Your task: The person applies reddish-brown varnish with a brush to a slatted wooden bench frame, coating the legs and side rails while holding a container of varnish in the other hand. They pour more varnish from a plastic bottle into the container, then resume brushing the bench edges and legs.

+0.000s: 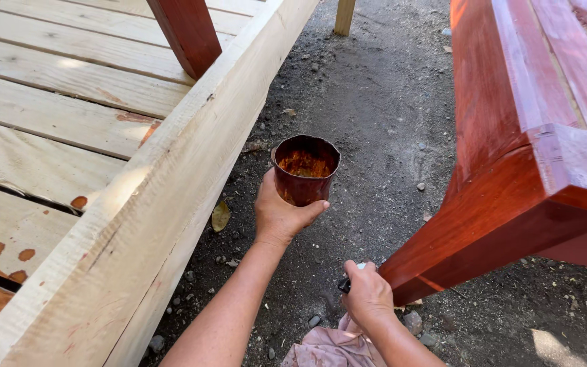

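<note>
Left hand (281,216) grip wrapped round dented red-stained cup (304,170) w/ orange stain, right hand (368,293) grip closed on small dark tool (344,285) at glossy red-stained wooden frame (511,197), unpainted pale wooden slatted frame (137,197) at left, dirt ground (375,102).

Two bare forearms entering from the bottom edge, no sleeves, watch or rings visible, left hand (281,216) ungloved, right hand (368,293) ungloved, short unpainted nails
</note>
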`<move>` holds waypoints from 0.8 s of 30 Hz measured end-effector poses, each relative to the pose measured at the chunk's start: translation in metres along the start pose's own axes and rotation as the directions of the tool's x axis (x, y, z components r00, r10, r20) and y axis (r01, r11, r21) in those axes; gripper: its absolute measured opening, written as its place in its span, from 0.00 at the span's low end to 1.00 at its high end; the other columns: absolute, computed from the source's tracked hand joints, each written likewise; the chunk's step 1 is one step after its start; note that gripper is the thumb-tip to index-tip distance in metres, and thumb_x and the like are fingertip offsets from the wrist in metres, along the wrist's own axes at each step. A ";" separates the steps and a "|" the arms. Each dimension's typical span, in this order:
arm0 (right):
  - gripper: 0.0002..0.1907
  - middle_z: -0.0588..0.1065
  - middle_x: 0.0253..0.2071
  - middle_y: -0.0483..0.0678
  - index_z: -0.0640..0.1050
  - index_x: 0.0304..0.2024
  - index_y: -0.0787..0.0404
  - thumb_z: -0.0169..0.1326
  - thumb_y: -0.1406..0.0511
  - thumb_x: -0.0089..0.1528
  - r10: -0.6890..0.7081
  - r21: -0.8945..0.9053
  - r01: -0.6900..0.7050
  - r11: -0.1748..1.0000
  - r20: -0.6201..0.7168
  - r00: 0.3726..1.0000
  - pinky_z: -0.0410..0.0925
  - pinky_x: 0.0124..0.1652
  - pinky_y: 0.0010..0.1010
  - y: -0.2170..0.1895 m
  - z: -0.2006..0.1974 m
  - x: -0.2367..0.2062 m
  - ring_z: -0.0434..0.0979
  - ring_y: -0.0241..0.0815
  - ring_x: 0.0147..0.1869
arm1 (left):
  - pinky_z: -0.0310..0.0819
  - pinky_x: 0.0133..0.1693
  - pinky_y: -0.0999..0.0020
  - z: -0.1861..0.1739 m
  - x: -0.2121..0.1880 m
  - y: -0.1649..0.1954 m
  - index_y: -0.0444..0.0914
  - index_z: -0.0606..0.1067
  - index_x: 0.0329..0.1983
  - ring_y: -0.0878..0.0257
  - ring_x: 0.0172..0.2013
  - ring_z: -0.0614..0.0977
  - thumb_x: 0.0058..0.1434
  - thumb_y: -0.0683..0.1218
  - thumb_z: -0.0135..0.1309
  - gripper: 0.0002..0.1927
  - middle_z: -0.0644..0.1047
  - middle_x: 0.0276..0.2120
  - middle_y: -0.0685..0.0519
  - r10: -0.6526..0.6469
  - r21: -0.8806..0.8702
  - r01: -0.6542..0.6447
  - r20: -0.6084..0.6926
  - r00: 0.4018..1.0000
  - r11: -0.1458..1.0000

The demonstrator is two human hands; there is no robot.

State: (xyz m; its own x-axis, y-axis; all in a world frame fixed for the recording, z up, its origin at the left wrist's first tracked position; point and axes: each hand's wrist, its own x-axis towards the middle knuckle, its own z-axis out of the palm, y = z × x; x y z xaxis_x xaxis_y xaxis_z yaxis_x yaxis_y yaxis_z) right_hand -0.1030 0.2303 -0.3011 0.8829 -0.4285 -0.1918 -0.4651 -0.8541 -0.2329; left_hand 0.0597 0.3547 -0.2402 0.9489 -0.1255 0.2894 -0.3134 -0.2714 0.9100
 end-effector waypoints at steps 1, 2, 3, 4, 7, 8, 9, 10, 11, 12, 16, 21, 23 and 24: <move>0.22 0.71 0.46 0.58 0.72 0.46 0.51 0.64 0.67 0.50 0.005 0.000 -0.005 1.000 -0.003 1.000 0.74 0.47 0.47 0.000 -0.002 -0.001 0.79 0.61 0.49 | 0.75 0.56 0.59 0.000 0.001 0.003 0.40 0.68 0.60 0.53 0.55 0.80 0.29 0.55 0.78 0.53 0.77 0.54 0.47 0.009 0.018 -0.009 -0.004 1.000 1.000; 0.21 0.72 0.45 0.58 0.72 0.45 0.52 0.64 0.67 0.51 0.014 0.000 -0.014 1.000 -0.011 1.000 0.73 0.47 0.47 0.000 -0.006 -0.001 0.79 0.61 0.48 | 0.75 0.56 0.59 0.001 0.001 0.007 0.40 0.68 0.60 0.53 0.55 0.80 0.29 0.55 0.78 0.53 0.77 0.54 0.47 0.021 0.033 -0.021 -0.006 1.000 0.999; 0.18 0.73 0.43 0.58 0.73 0.44 0.53 0.62 0.67 0.52 -0.004 -0.014 0.004 1.000 -0.027 1.000 0.74 0.46 0.48 -0.002 -0.011 -0.002 0.79 0.61 0.47 | 0.75 0.56 0.59 0.002 0.001 0.011 0.40 0.69 0.60 0.53 0.55 0.80 0.28 0.56 0.78 0.53 0.77 0.54 0.47 0.034 0.045 -0.034 -0.007 0.999 0.998; 0.15 0.74 0.42 0.59 0.73 0.43 0.54 0.61 0.68 0.53 -0.024 -0.029 0.023 0.999 -0.042 0.999 0.74 0.46 0.48 -0.006 -0.017 -0.003 0.80 0.62 0.46 | 0.75 0.56 0.59 0.002 0.001 0.015 0.40 0.69 0.60 0.53 0.55 0.80 0.28 0.56 0.78 0.53 0.77 0.54 0.47 0.045 0.036 -0.045 -0.010 0.999 0.998; 0.12 0.76 0.38 0.59 0.74 0.39 0.58 0.59 0.68 0.53 -0.107 -0.064 0.100 0.993 -0.108 0.988 0.74 0.46 0.47 -0.014 -0.044 -0.007 0.80 0.61 0.46 | 0.75 0.57 0.58 -0.002 0.001 0.027 0.40 0.68 0.60 0.52 0.55 0.79 0.29 0.56 0.78 0.53 0.77 0.54 0.47 0.042 0.033 -0.041 -0.011 0.999 0.999; 0.12 0.77 0.37 0.59 0.74 0.38 0.60 0.59 0.68 0.52 -0.137 -0.076 0.128 0.989 -0.135 0.981 0.74 0.47 0.47 -0.016 -0.061 -0.008 0.80 0.61 0.46 | 0.74 0.56 0.57 -0.004 0.002 0.031 0.40 0.67 0.61 0.51 0.55 0.79 0.29 0.56 0.78 0.54 0.76 0.55 0.47 0.018 0.048 -0.018 -0.005 1.000 0.999; 0.10 0.77 0.37 0.58 0.75 0.38 0.60 0.58 0.68 0.54 -0.158 -0.086 0.145 0.986 -0.158 0.975 0.74 0.46 0.48 -0.020 -0.081 -0.007 0.80 0.61 0.46 | 0.73 0.56 0.56 -0.006 0.003 0.035 0.40 0.67 0.62 0.50 0.56 0.78 0.29 0.55 0.78 0.55 0.75 0.55 0.46 -0.003 0.063 0.003 0.000 1.000 0.998; 0.08 0.78 0.36 0.58 0.75 0.38 0.60 0.57 0.68 0.56 -0.177 -0.098 0.161 0.982 -0.180 0.968 0.73 0.46 0.49 -0.024 -0.103 -0.008 0.80 0.61 0.45 | 0.73 0.56 0.56 -0.006 0.004 0.040 0.40 0.67 0.62 0.50 0.56 0.78 0.28 0.55 0.78 0.55 0.75 0.55 0.46 0.007 0.058 -0.007 -0.010 1.000 0.998; 0.06 0.79 0.35 0.57 0.76 0.37 0.60 0.55 0.68 0.58 -0.198 -0.110 0.179 0.978 -0.202 0.959 0.73 0.46 0.50 -0.030 -0.126 -0.009 0.80 0.61 0.45 | 0.73 0.57 0.56 -0.006 0.005 0.045 0.40 0.67 0.61 0.50 0.56 0.78 0.28 0.55 0.78 0.55 0.76 0.55 0.46 0.018 0.053 -0.017 -0.023 1.000 0.998; 0.06 0.79 0.36 0.57 0.76 0.37 0.60 0.56 0.67 0.57 -0.187 -0.136 0.161 0.977 -0.200 0.962 0.73 0.47 0.49 -0.037 -0.151 -0.010 0.80 0.60 0.45 | 0.73 0.57 0.56 -0.005 0.008 0.051 0.40 0.67 0.61 0.50 0.56 0.77 0.27 0.55 0.78 0.55 0.76 0.54 0.46 0.028 0.050 -0.026 -0.035 0.999 0.998; 0.06 0.80 0.38 0.55 0.79 0.35 0.58 0.58 0.65 0.55 -0.148 -0.210 0.099 0.973 -0.230 0.962 0.73 0.49 0.46 -0.062 -0.251 -0.030 0.81 0.56 0.48 | 0.74 0.57 0.57 0.001 0.019 0.073 0.41 0.69 0.59 0.52 0.55 0.79 0.27 0.55 0.78 0.52 0.77 0.53 0.47 0.045 0.024 -0.045 -0.026 0.999 0.999; 0.09 0.81 0.40 0.57 0.81 0.38 0.57 0.55 0.64 0.56 -0.074 -0.157 0.016 0.987 -0.375 0.924 0.72 0.51 0.47 -0.068 -0.363 -0.060 0.81 0.58 0.49 | 0.76 0.57 0.59 0.019 0.026 0.105 0.40 0.68 0.60 0.53 0.54 0.81 0.27 0.56 0.78 0.54 0.78 0.54 0.48 0.155 -0.138 -0.157 -0.026 0.988 0.978; 0.13 0.80 0.38 0.59 0.81 0.39 0.60 0.60 0.63 0.53 -0.011 -0.095 -0.034 0.995 -0.440 0.898 0.73 0.50 0.46 -0.059 -0.402 -0.068 0.82 0.57 0.46 | 0.74 0.57 0.59 0.027 0.027 0.120 0.40 0.68 0.61 0.52 0.55 0.80 0.27 0.55 0.79 0.55 0.77 0.54 0.47 0.154 -0.099 -0.154 -0.007 0.988 0.983; 0.15 0.80 0.37 0.60 0.81 0.38 0.62 0.65 0.62 0.52 0.027 -0.040 -0.052 0.998 -0.468 0.883 0.74 0.48 0.45 -0.052 -0.417 -0.072 0.82 0.57 0.44 | 0.74 0.57 0.58 0.030 0.029 0.127 0.40 0.67 0.61 0.52 0.55 0.79 0.26 0.55 0.80 0.56 0.77 0.54 0.47 0.155 -0.080 -0.155 0.000 0.988 0.985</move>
State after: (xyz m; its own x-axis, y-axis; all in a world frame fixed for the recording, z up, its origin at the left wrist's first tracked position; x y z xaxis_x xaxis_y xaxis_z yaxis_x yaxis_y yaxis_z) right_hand -0.1156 0.1830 0.1221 0.7974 -0.5397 0.2700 -0.5073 -0.8418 -0.1845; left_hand 0.0465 0.2875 -0.1249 0.8888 -0.1661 0.4271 -0.4526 -0.1716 0.8751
